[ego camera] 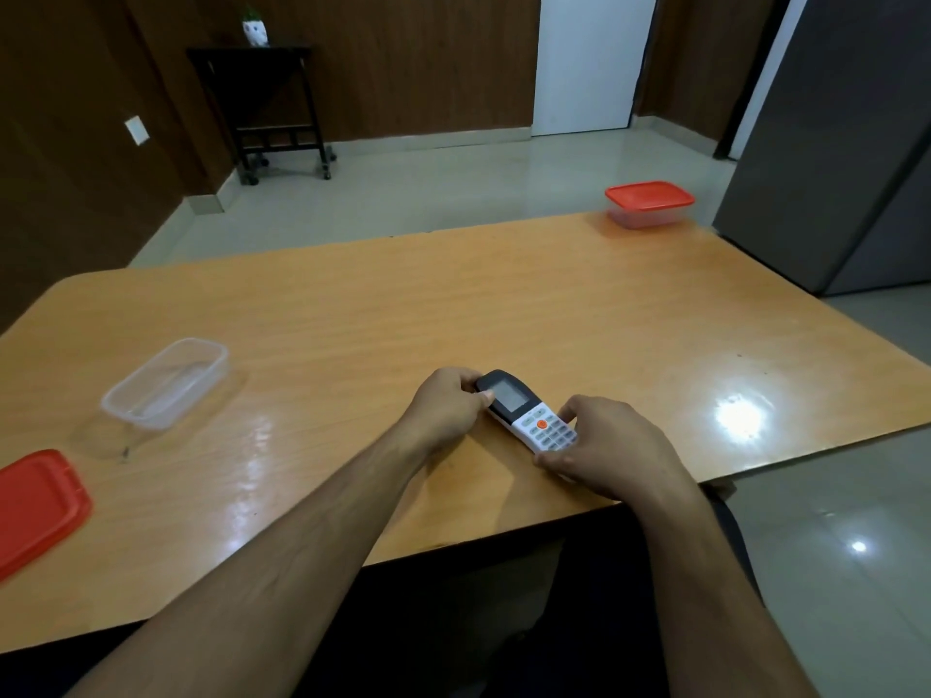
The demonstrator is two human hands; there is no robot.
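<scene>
A white remote control point(526, 413) with a dark screen end, grey keys and one orange button lies slanted near the front edge of the wooden table point(453, 304). My left hand point(446, 408) grips its dark screen end, thumb on top by the screen. My right hand point(607, 445) grips the keypad end, fingers curled around its lower tip. The underside of the remote is hidden.
An open clear plastic container point(166, 382) stands at the left, its red lid point(35, 506) lying nearer the left edge. A closed clear container with a red lid point(650, 204) sits at the far right corner. A grey cabinet point(846, 143) stands beside the table on the right.
</scene>
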